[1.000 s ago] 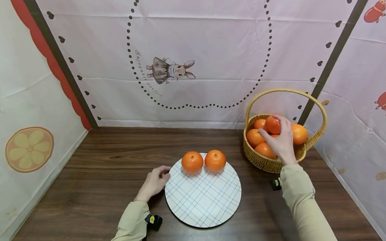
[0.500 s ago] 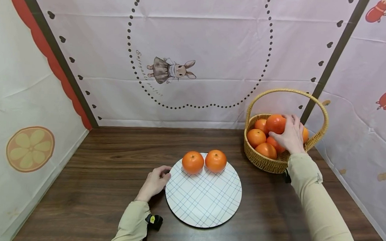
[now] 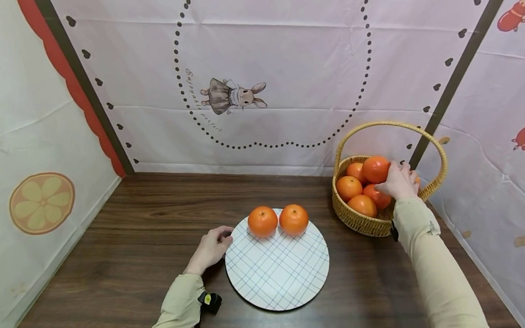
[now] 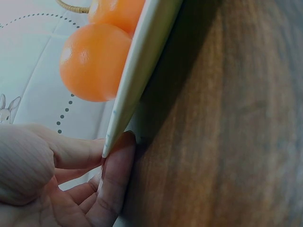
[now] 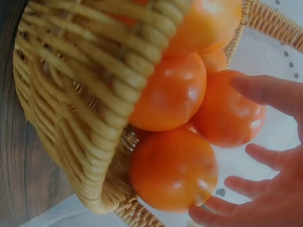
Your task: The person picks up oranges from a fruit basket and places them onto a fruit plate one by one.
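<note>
A round white plate [image 3: 280, 270] with a blue line grid carries two oranges [image 3: 262, 221] near its far edge. My left hand [image 3: 211, 247] pinches the plate's left rim; in the left wrist view the thumb [image 4: 78, 151] lies on one face and a finger [image 4: 118, 175] under the other. To the right, a wicker basket [image 3: 363, 226] holds several oranges [image 3: 349, 188]. My right hand [image 3: 400, 182] is over the basket's right side, fingers spread. In the right wrist view its fingertips [image 5: 203, 215] are close to an orange [image 5: 173, 170] at the basket's end; contact is unclear.
The basket's tall arched handle [image 3: 392, 123] rises above the fruit and the right hand. A brown wooden table [image 3: 155, 203] bears everything. Printed cloth [image 3: 292, 87] hangs close behind and along both sides.
My right hand has moved rightward across the basket, from beside the top orange toward the right end, its fingers spreading. The left hand and plate have stayed put.
</note>
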Tool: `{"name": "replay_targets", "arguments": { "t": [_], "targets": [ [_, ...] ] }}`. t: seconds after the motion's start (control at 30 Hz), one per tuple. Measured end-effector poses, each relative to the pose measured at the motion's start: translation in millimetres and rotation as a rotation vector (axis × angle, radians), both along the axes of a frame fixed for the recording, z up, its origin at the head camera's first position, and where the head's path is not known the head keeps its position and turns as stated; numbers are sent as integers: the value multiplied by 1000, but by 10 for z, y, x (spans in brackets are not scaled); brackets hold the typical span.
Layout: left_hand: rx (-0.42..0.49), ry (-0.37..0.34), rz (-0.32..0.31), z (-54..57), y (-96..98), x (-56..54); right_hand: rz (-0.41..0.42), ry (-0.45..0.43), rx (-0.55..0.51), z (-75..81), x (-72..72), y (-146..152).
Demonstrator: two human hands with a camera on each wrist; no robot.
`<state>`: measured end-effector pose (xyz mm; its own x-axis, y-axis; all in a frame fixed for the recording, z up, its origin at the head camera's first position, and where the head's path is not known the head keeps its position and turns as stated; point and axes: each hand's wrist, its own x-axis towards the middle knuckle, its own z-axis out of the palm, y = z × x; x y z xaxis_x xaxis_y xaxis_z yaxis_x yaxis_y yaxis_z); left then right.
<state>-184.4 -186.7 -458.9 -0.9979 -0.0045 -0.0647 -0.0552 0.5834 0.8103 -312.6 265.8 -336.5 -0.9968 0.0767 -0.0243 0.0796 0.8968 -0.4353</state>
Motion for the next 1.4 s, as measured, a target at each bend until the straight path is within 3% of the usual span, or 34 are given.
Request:
{"name": "replay_targets", "arguments": {
  "t": [0.47,0.87,1.4],
  "targets": [
    [4,3,4,-23,20,18,-112,-97,25,-58,-163,152],
    [-3,5,0,-25,20,0,-110,-112,111,-159,-249,266],
    [-30,15,5,-32,-13,-21,-63,16,166,-191,-170,240]
  ]
}}
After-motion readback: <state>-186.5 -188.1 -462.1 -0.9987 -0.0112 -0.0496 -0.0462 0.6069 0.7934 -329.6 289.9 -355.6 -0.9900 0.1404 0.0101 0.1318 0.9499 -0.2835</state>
